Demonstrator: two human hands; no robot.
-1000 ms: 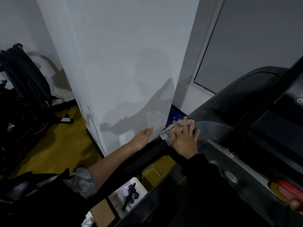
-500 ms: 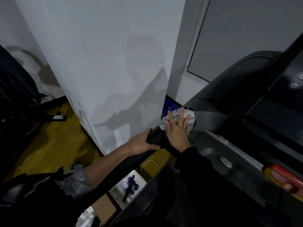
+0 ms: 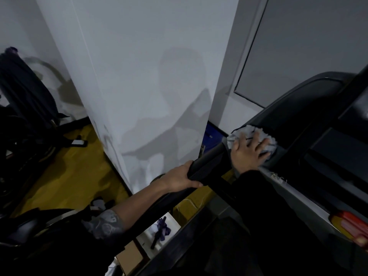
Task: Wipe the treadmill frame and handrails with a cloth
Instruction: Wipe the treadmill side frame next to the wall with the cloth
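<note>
Far left, a dark folded piece of gym equipment (image 3: 25, 108) stands against the white wall. A strip of yellow-brown floor (image 3: 69, 172) lies open between it and the broad white square pillar (image 3: 139, 86). The pillar's right edge drops just beside the black padded treadmill handrail (image 3: 211, 160), leaving only a narrow gap.

The left hand (image 3: 179, 178) grips the handrail, fingers curled round it, close to the pillar's foot. Under the rail, a small white open box (image 3: 171, 220) holding something purple and a brown cardboard box (image 3: 129, 257) crowd the floor beside the machine's dark side edge.

Right of the rail's upper end, the right hand (image 3: 249, 152) lies flat with its fingers spread, pressing the crumpled white cloth (image 3: 245, 131) onto the curved dark grey treadmill frame (image 3: 294, 116). The cloth's ruffled rim shows past the fingertips.

Behind the frame is a grey panelled wall (image 3: 298, 46). A red object (image 3: 350, 224) sits at the lower right edge.
</note>
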